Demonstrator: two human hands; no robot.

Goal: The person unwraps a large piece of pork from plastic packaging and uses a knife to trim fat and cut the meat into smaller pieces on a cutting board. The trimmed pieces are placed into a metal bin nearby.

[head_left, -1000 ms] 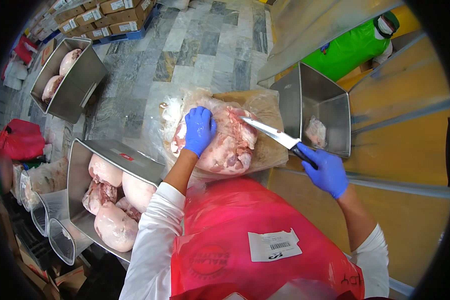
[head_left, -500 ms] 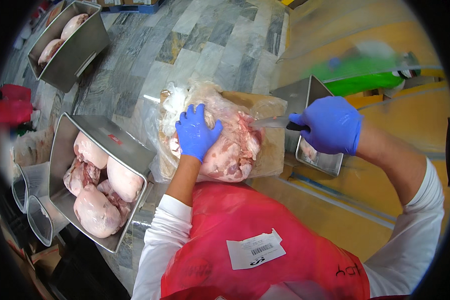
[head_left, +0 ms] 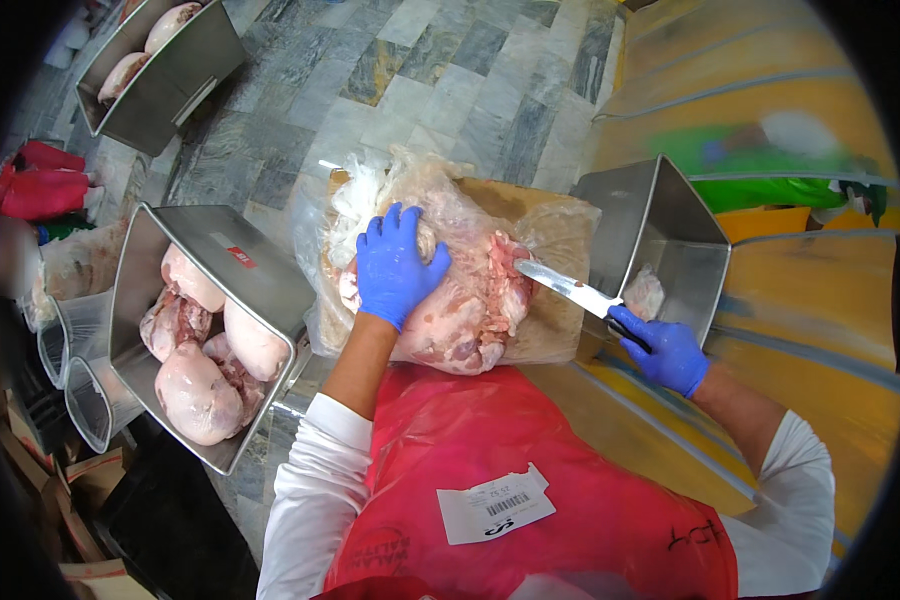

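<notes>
- The fingers of the left hand are a little apart and point away from the body; the thumb stands out to the right.
- This hand, in a blue glove, lies with its palm down on the meat.
- The fingers of the right hand, also in blue, are closed around the black handle of the knife.
- The blade points to the left, and its tip is at the right edge of the meat; I cannot tell if it touches.
- The meat is in front of the red apron, upon a clear bag and a brown board.
- White sleeves cover both arms up to the forearms, and a torn label is on the apron.
- To the left is a metal tub with several big pale pieces.
- To the right, a second tub holds one small pale lump.
- Farther away, at upper left, a third tub with two pieces is on the tiled floor.
- Behind a clear curtain, a person in green appears blurred.
</notes>
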